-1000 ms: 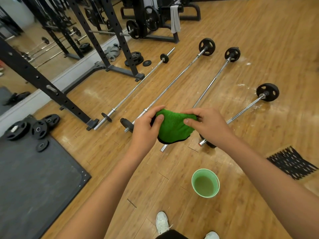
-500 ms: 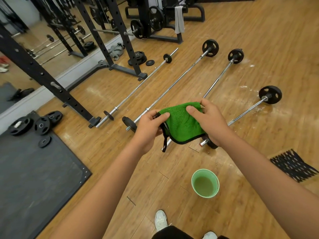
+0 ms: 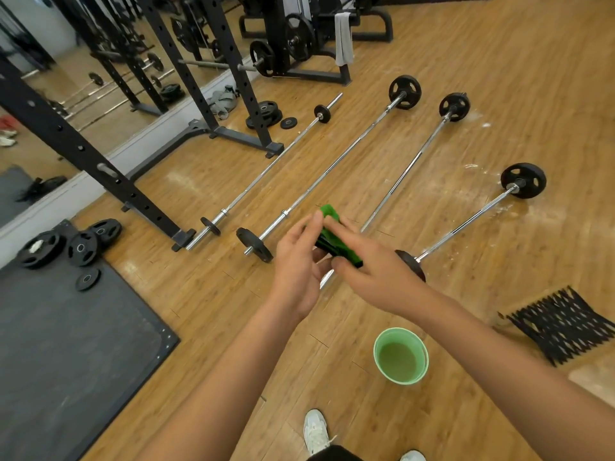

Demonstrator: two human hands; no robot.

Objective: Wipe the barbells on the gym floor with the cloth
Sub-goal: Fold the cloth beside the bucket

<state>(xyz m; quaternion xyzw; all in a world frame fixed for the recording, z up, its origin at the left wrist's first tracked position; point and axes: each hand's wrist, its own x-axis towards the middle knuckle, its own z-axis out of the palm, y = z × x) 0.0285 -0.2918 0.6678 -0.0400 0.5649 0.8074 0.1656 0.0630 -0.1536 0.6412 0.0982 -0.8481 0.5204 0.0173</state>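
Pinched between the thumb and fingers of the right hand [image 3: 379,277], the folded green microfibre cloth [image 3: 329,212] with a black edge is held in the air, up and left of the round pale-green plastic bucket [image 3: 399,331]. The left hand [image 3: 298,264] lays its nearly straight fingers flat against the cloth's other side. Far left of the bucket, a dark grey rubber mat [image 3: 66,361] covers part of the wooden plank gym floor [image 3: 499,61]. Several loose round black weight plates [image 3: 81,247] lie at the mat's far corner. Farther from the bucket on that side, a black perforated steel rack upright [image 3: 83,152] slants upward. Four long chrome steel barbells [image 3: 332,165] lie on the floor beyond the bucket, side by side and apart. The first bar [image 3: 263,173], farthest left, carries small black plates. The second runs just left of the hands. The third bar [image 3: 409,167] passes behind the hands and cloth, so part of its near end is hidden. The fourth bar [image 3: 466,224] lies up and right of the bucket, with a black plate at each end. The bucket stands on the floor holding cloudy greenish liquid, and a white shoe [image 3: 316,430] shows just nearer than it. Right of the bucket lies a black open-mesh mat [image 3: 565,331].
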